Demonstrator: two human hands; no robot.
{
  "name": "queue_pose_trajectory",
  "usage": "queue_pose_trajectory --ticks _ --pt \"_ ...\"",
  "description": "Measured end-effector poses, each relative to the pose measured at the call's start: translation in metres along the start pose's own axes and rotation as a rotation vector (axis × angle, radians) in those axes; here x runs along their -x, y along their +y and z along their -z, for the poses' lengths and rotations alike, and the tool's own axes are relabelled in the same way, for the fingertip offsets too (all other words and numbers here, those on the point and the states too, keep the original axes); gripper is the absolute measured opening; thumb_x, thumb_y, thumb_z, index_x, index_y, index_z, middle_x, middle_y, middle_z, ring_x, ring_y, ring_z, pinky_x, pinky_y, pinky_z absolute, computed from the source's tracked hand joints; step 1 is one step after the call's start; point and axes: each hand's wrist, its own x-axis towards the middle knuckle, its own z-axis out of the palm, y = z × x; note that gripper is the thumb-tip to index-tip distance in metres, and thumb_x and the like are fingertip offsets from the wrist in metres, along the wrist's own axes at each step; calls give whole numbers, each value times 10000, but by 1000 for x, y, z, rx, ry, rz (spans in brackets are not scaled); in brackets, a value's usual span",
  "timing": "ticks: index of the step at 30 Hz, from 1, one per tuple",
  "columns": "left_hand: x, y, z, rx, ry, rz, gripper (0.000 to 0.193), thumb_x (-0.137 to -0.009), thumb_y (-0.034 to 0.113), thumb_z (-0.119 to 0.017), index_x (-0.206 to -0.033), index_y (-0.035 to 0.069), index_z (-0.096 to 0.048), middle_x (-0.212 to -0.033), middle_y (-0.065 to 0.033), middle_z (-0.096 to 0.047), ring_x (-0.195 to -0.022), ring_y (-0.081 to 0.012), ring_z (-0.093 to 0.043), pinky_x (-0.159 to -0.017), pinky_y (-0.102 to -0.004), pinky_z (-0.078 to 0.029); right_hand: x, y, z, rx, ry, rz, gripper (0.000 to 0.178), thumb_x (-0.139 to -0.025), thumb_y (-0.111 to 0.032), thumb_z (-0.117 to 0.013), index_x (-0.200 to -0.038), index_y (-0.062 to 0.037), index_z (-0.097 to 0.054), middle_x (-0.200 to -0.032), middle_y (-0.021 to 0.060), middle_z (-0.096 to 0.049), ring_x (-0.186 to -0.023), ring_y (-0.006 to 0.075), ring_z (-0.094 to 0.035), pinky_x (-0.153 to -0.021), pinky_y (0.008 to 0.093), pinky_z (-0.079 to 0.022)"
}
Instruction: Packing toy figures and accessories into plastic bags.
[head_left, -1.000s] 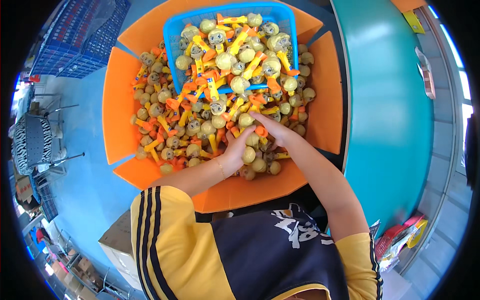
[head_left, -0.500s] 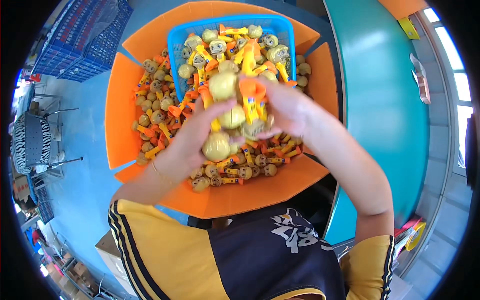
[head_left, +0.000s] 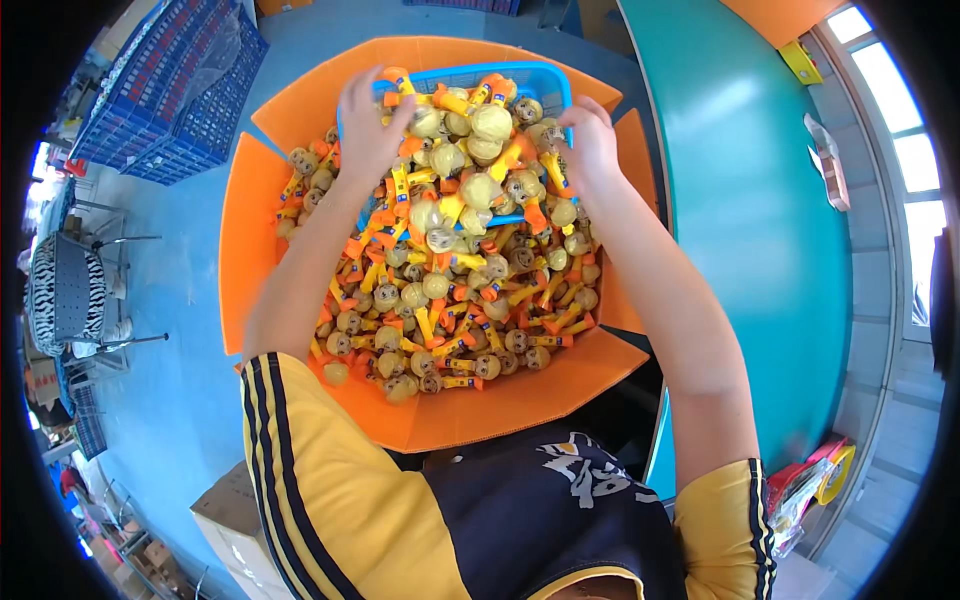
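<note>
A big orange box (head_left: 250,235) is heaped with toy figure candy dispensers (head_left: 435,285), each with a gold-haired round head, a yellow stem and orange feet. On the heap at the box's far side stands a blue plastic basket (head_left: 545,72), piled with more of them. My left hand (head_left: 372,130), thumb and fingers apart, is at the basket's left side and hides part of its rim. At its right side is my right hand (head_left: 590,148), fingers spread near the rim; whether they touch it I cannot tell. Neither hand holds a dispenser.
A long green table (head_left: 750,250) runs along the right of the box. Blue crates (head_left: 165,95) are stacked at the far left. A cardboard carton (head_left: 235,515) stands on the floor near my left sleeve. Beyond it is a zebra-patterned stool (head_left: 45,290).
My hands have let go of several dispensers, which now lie on the pile in the basket. They have parted and moved outward to the basket's two sides. The view has shifted slightly.
</note>
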Motion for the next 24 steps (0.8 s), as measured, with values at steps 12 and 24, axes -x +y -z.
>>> queue_pose_trajectory --ticks 12,24 --pt "96 -45 50 324 -165 960 611 -979 487 -507 -1328 -16 -501 -1188 -122 -582 -1089 -240 -531 -972 -349 -392 6 35 59 808 83 -190 354 -899 -104 -520 -1239 -36 -589 -1025 96 -645 -889 176 -586 -754 344 -463" --pt "84 41 95 235 -50 699 340 -1025 318 -500 -1051 -12 -578 -842 -21 -515 -761 -114 -436 -691 -278 -376 76 -30 70 672 -5 -166 478 -912 20 -539 -1384 6 -462 -1133 90 -606 -1018 173 -587 -883 306 -490"
